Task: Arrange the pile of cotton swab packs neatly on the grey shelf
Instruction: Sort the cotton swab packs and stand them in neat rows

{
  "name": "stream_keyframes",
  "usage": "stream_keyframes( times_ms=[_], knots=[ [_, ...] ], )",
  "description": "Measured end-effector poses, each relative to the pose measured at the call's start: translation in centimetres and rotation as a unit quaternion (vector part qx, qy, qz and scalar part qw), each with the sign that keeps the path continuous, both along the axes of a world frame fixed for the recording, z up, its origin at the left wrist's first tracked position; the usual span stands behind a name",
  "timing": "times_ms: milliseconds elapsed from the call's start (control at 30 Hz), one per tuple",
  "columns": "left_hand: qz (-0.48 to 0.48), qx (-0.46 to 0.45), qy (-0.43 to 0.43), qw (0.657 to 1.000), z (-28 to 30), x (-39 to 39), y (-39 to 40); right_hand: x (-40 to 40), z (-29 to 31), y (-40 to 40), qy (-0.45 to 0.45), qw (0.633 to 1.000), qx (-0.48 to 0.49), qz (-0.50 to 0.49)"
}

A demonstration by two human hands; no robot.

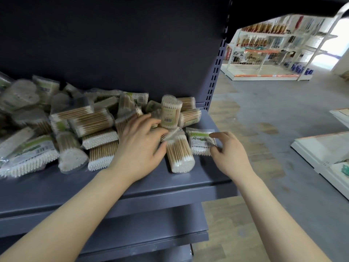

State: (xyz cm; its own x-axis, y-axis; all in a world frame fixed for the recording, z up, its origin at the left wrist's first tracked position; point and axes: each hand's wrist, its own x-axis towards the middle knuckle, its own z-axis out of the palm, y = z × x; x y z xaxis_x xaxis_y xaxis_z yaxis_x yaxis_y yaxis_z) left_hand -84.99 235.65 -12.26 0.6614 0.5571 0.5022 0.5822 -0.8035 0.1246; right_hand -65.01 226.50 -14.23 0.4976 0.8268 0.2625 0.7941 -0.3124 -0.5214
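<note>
A jumbled pile of cotton swab packs (81,125) covers the left and middle of the grey shelf (170,186). My left hand (140,140) lies on the pile's right side, fingers spread and reaching toward an upright pack with a barcode (168,112). Beside its thumb a pack (179,156) lies with its white tips toward me. My right hand (229,152) pinches the right edge of a flat pack with a green label (200,141) lying near the shelf's right end.
The shelf's dark back panel (113,44) rises behind the pile, with a slotted upright (215,76) at the right end. Lower grey shelves (151,233) sit below. To the right are open floor (273,110), white shelving (273,53) and white boards (324,148).
</note>
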Motion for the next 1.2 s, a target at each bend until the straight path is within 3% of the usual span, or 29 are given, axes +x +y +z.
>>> stream_keyframes(
  times_ms=[467, 767, 1200],
  knots=[
    [0.016, 0.013, 0.015, 1.000, 1.0, 0.9, 2.0, 0.0, 0.5, 0.7, -0.003, 1.000, -0.005, 0.006],
    [0.056, -0.016, 0.102, 0.993, 1.9, 3.0, 2.8, 0.3, -0.4, 2.2, 0.008, 0.999, -0.032, 0.003],
    [-0.012, -0.081, 0.088, 0.993, 2.2, 4.9, 3.6, 1.7, -0.3, 3.6, 0.040, 0.996, -0.075, 0.030]
  ],
)
